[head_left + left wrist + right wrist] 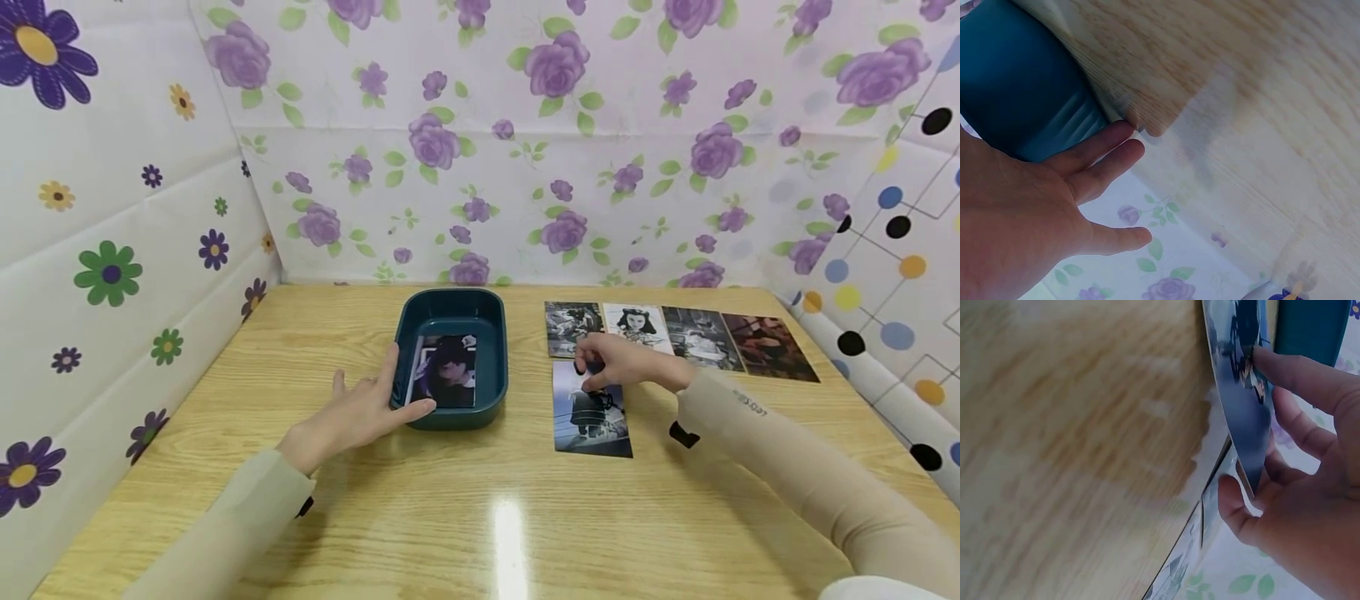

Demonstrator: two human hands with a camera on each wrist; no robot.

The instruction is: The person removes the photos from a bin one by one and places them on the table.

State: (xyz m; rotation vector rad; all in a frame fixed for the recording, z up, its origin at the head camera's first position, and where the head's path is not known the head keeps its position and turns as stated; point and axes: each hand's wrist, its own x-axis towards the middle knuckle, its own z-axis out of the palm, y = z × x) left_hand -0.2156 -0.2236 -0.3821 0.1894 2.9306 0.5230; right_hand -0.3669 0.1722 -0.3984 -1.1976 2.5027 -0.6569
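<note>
Photo (588, 429) in my right hand (626, 362), pinched near its far edge, right of the teal tray (492, 358); my left hand (356, 417), spread wide, touches that tray's near left side. Inside lies a dark portrait (447, 379). Beyond, four more pictures (701, 343) line up on the wooden table (420, 517), before flowered cloth (517, 167).

Head cam: high up, facing forward-down over the surface (420, 517)
Left wrist: super close, past left fingers (1110, 169) at tray (1022, 81)
Right wrist: also tight, past right fingers (1307, 378) at photo (1244, 428)
Tray overlap: all three views
</note>
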